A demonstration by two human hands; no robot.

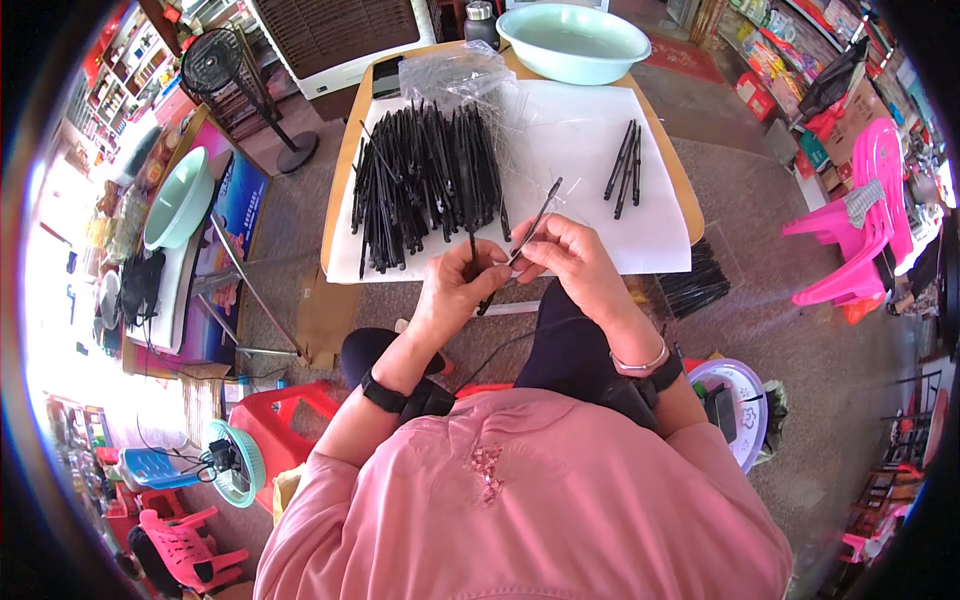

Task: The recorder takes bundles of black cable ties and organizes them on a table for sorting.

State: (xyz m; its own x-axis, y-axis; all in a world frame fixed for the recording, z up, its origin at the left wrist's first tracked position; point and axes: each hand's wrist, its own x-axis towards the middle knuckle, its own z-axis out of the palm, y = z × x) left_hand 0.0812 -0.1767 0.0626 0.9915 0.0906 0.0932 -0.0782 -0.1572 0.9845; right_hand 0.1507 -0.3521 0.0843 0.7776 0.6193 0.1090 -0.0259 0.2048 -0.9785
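Close together at the table's near edge, both my hands are closed on thin black rods. My left hand [463, 283] grips one black rod [473, 243] that stands nearly upright between thumb and fingers. In my right hand [568, 255] another black rod [546, 205] slants up and to the right. The fingertips almost meet, and a small pale bit between them is too small to name. A thick pile of black rods [420, 180] lies on the white sheet [570, 135], just beyond my left hand. Several more black rods [625, 165] lie apart at the right.
A clear plastic bag [455, 72] with fine transparent strands lies behind the pile. At the table's far edge stand a pale green basin [573, 45] and a dark bottle [481, 25]. More black rods [695, 285] lie low by the table's right side. Pink chairs [865, 225] stand at the right.
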